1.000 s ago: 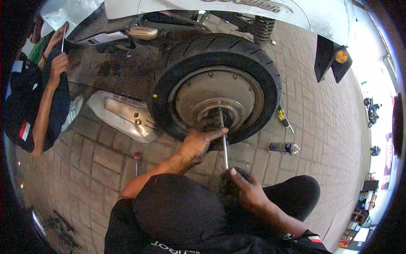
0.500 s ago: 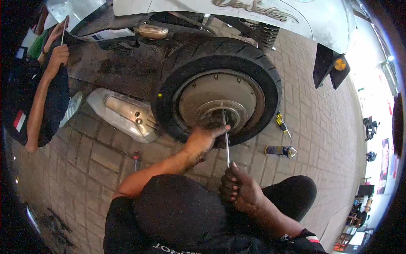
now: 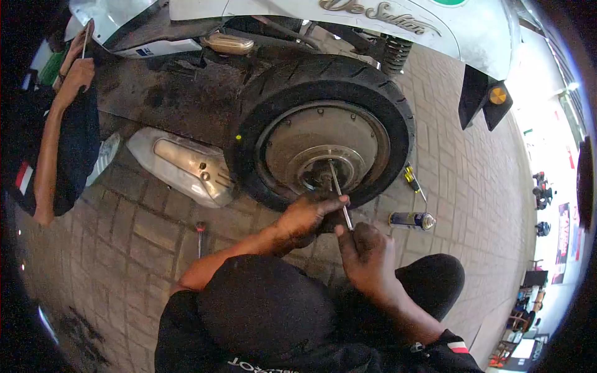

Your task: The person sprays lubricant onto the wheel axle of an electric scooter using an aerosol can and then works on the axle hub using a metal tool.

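The scooter wheel with its grey hub stands before me. A long, slim metal rod, its handle end hidden, slants from the hub centre down to my right hand. My left hand is closed just below the hub, its thumb against the rod's shaft. My right hand is closed around the rod's near end, just right of the left hand. Both hands look dark with grime. The rod's tip meets the hub near its axle; what it touches there is too small to tell.
A spray can and a yellow-and-black screwdriver lie right of the wheel. On the left are a metal cover and a red-headed tool. Another person's arm is at far left. White scooter bodywork hangs above.
My right hand has moved up and right, closer to the wheel, and the rod now tilts more. My left hand has shifted slightly right and down.
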Action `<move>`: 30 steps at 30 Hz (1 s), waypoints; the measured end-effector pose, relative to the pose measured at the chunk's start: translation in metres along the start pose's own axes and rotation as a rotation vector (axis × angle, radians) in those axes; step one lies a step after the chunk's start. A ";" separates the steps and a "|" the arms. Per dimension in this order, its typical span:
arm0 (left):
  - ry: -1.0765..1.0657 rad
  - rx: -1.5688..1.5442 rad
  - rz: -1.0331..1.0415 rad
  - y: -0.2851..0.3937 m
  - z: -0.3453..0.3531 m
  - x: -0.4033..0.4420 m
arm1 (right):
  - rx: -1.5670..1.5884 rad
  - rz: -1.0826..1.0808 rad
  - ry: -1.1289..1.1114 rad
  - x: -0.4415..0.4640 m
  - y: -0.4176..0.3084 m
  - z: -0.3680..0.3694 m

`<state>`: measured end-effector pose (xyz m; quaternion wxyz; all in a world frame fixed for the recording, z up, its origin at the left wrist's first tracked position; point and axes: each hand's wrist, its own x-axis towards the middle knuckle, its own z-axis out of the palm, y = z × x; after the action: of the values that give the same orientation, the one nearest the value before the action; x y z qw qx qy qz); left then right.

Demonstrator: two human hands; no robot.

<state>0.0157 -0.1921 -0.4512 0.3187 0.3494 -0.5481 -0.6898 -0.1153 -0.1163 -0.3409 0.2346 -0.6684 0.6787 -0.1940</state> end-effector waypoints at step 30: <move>0.033 -0.792 -0.382 0.004 0.013 0.002 | -0.252 0.074 -0.376 0.003 0.020 0.004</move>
<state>0.0045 -0.1875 -0.4456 0.3036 0.3063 -0.1620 -0.8875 -0.1295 -0.1183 -0.3557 0.2785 -0.6914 0.6660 0.0293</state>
